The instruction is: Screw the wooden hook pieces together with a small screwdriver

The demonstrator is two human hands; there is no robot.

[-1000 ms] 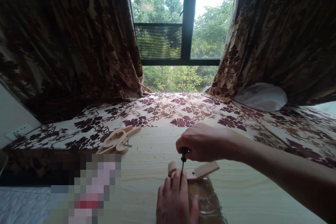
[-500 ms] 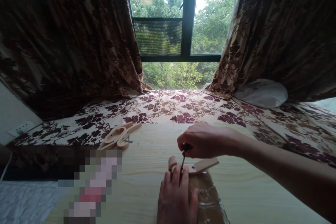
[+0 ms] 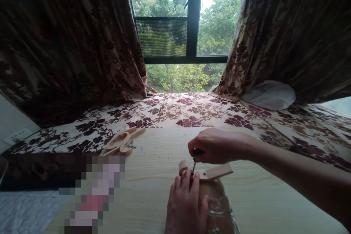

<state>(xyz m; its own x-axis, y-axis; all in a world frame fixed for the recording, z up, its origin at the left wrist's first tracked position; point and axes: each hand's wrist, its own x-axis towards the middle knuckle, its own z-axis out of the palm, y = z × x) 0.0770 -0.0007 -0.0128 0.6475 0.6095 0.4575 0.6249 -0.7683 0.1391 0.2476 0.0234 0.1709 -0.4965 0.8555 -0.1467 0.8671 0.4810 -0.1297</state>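
My right hand (image 3: pixel 211 146) is closed round the dark handle of a screwdriver (image 3: pixel 194 162), its thin shaft pointing down at a pale wooden piece (image 3: pixel 219 172). That piece has a curled left end and a dark hole, and lies across the far end of a brown block wrapped in clear film (image 3: pixel 218 208). My left hand (image 3: pixel 186 204) rests on the block, its fingertips pressing the wooden piece beside the screwdriver tip. The tip itself is hidden by the fingers.
Curved wooden pieces (image 3: pixel 120 142) and small screws (image 3: pixel 132 145) lie at the back left of the light wooden table (image 3: pixel 148 190). A blurred pinkish item is at left. Patterned cloth (image 3: pixel 189 111) and a plastic bag (image 3: pixel 270 95) are beyond.
The view has shifted slightly, so the hands and wooden piece appear a little further right. My right hand still grips the screwdriver, its wrist turned slightly.
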